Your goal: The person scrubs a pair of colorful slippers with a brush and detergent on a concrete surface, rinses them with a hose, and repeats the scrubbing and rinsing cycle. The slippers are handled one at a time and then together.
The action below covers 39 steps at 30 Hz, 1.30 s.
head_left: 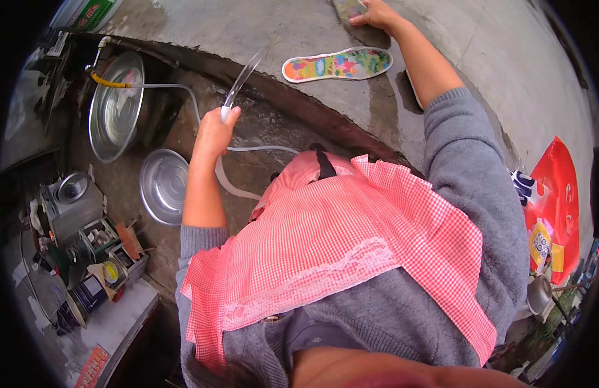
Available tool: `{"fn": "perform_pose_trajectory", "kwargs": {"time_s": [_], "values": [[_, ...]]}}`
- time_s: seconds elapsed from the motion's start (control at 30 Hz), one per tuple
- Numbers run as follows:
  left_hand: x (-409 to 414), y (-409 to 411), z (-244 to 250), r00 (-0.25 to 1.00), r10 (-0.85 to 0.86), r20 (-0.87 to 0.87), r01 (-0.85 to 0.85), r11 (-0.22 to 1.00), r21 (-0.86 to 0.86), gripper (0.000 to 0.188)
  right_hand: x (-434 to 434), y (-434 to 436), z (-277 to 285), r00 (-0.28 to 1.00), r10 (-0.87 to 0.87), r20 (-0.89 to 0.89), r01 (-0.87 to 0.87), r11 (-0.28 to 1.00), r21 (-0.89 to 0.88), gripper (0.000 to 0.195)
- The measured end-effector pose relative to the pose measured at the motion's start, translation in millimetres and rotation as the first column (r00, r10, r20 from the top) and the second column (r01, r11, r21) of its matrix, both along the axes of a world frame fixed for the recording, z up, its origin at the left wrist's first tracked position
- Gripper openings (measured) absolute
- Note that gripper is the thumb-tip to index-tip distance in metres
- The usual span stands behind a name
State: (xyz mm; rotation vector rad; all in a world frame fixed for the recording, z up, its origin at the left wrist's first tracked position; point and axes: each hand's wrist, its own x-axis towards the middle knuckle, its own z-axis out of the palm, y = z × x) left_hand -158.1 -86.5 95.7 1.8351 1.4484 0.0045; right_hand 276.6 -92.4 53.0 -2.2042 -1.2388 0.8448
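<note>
My left hand [213, 133] grips a pale hose [225, 113] near its mouth, and a clear stream of water [248, 72] shoots from it toward the concrete ledge. At the top edge, my right hand [375, 18] holds a second flat piece, seemingly an insole [350, 8], cut off by the frame. A multicoloured insole with a white rim [337, 64] lies on the ledge [324, 39], apart from both hands. Beside my right forearm rests a dark flat piece with a pale edge [409, 91], partly hidden by the arm.
Left of me, a large metal basin [116, 109] stands under a tap [90, 69] with a yellow hose joint [108, 82]. A smaller metal basin [164, 186] sits nearer. Tools and boxes crowd a low slab [120, 310]. A red bag [561, 208] is at right.
</note>
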Motion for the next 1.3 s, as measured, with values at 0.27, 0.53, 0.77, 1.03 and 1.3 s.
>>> {"fn": "perform_pose_trajectory", "kwargs": {"time_s": [0.27, 0.53, 0.77, 1.03, 1.3], "values": [[-4, 2, 2, 1.000, 0.019, -0.016, -0.020, 0.999, -0.038, 0.040, -58, -42, 48, 0.904, 0.392, -0.170, -0.412, 0.906, -0.101, 0.057], [-14, 3, 0, 1.000, 0.022, -0.014, -0.022, 0.999, -0.032, 0.041, -91, -66, 26, 0.814, 0.517, 0.265, -0.469, 0.854, -0.228, 0.061], [-25, -1, 7, 0.999, 0.033, -0.006, -0.033, 0.999, -0.022, 0.041, -70, -48, 18, 0.869, 0.432, -0.243, -0.437, 0.899, 0.035, 0.053], [-32, 1, 17, 0.997, 0.070, 0.037, -0.070, 0.998, -0.002, 0.040, -94, -9, 45, 0.956, 0.293, -0.012, -0.257, 0.856, 0.449, 0.034], [-43, 2, 20, 0.994, 0.099, 0.050, -0.100, 0.995, 0.014, 0.039, -118, -39, 9, 0.681, 0.315, 0.661, -0.545, 0.821, 0.170, 0.012]]}}
